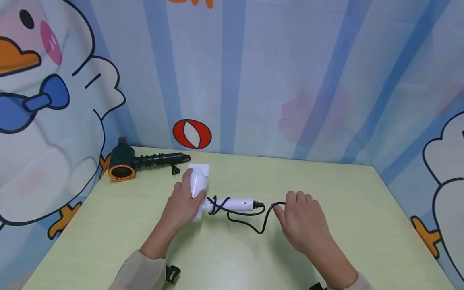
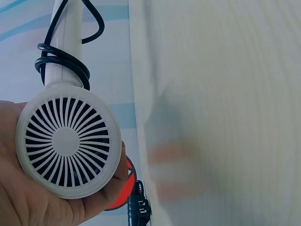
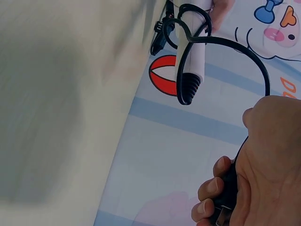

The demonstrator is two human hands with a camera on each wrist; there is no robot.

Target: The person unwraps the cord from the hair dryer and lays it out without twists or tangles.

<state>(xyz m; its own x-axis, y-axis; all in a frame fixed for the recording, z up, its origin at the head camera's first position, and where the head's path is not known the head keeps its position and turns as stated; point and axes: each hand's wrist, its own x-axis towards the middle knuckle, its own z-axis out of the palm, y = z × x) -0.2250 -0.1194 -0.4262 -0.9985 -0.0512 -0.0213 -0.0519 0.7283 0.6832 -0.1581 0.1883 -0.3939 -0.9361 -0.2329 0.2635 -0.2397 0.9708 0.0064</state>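
My left hand (image 1: 179, 207) grips a white hair dryer (image 1: 198, 183) by its barrel, holding it over the table with the handle pointing right. The round slatted vent (image 2: 66, 141) at its back shows in the left wrist view, with the palm behind it. A black cord (image 1: 260, 233) loops and crosses around the handle, then runs across in a slack curve to my right hand (image 1: 304, 221). In the right wrist view, that hand's fingers curl around the black plug (image 3: 228, 188) at the cord's end.
A dark hair dryer (image 1: 121, 157) with an orange-rimmed end lies at the back left of the pale table (image 1: 344, 193), its cord wound around its handle and its plug (image 1: 175, 170) beside it. A cartoon-printed cloth (image 1: 261, 80) hangs behind the table.
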